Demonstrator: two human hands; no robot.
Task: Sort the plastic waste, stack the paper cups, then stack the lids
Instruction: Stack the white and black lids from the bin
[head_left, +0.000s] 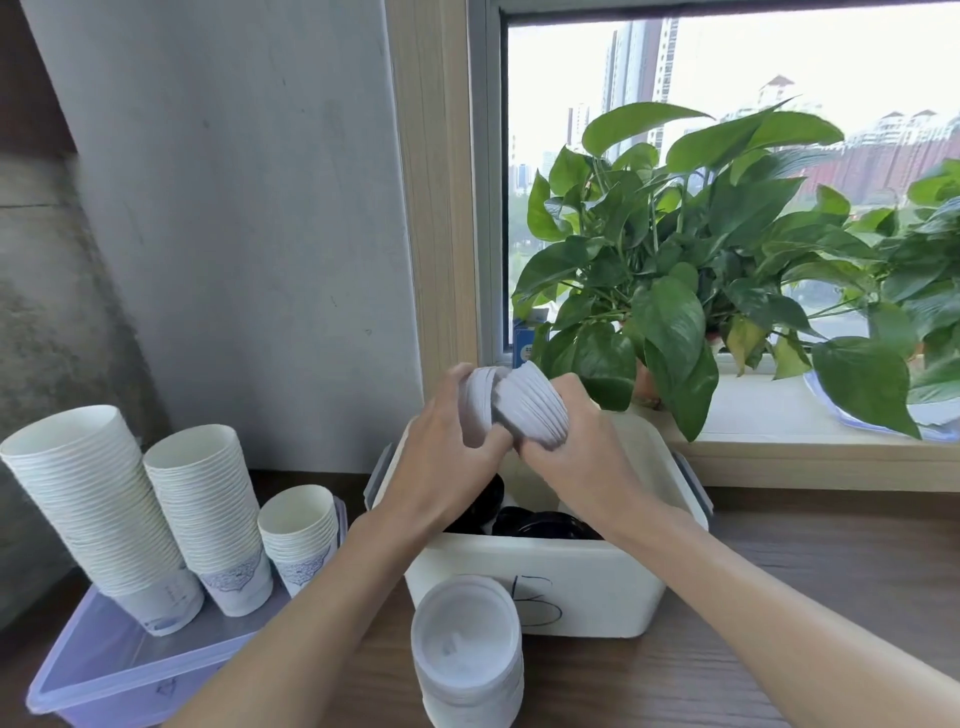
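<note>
I see both hands raised together, above the far part of a white box (571, 577). The left hand (447, 436) has its fingers curled round a small bunch of white lids (478, 410), which it holds on edge. The right hand (566, 441) grips a thicker stack of white lids (530, 410), tilted, with the thumb on the near side and the fingers hidden behind. The two bunches touch each other between the hands, and the thumbs meet below them.

Directly under the hands, inside the box, lie some black lids (540, 525); I cannot count them because the wrists cover a part. The box has a handwritten mark on its near wall and stands on the wooden desk (779, 597).

Nearer to me than the hands, just in front of the box, a finished pile of white lids (467, 649) stands upright on the desk.

To the left of the left hand and lower, three stacks of paper cups (208, 514) stand on a flat, translucent purple tray (119, 670). The tallest stack is farthest from the hand and leans to the left; the shortest is closest to the left forearm.

Behind the right hand, a green plant (675, 270) stands on the window sill (779, 415), and its leaves hang near the box.
</note>
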